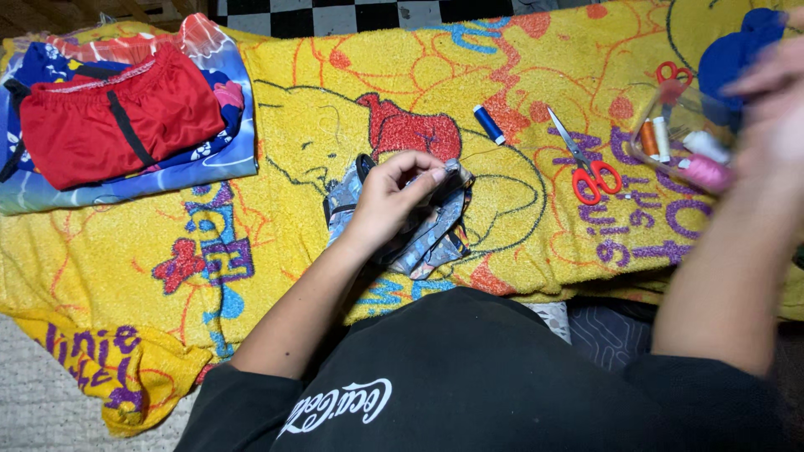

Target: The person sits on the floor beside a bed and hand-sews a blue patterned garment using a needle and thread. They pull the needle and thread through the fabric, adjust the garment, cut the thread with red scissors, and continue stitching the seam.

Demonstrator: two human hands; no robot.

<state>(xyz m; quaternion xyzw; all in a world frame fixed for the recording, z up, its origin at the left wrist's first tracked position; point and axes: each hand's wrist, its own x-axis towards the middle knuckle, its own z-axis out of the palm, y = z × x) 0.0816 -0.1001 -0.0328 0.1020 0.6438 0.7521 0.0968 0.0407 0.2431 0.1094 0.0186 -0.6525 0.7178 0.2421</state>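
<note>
While pinching a fold of the blue-grey patterned cloth (431, 228) between thumb and fingertips, left hand (394, 197) closed on it, at the middle of the yellow cartoon towel (335, 75). Right hand (775, 109) raised and blurred at the right edge, grip impossible to tell. Just beside it, a clear bag of thread spools (682, 146); red-handled scissors (586, 167) and a blue spool (488, 124) between the hands. Folded red shorts (109, 117) far left, well apart.

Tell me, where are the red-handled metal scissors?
In the head view, the red-handled metal scissors lie on the yellow cartoon towel, right of the blue thread spool.
</note>
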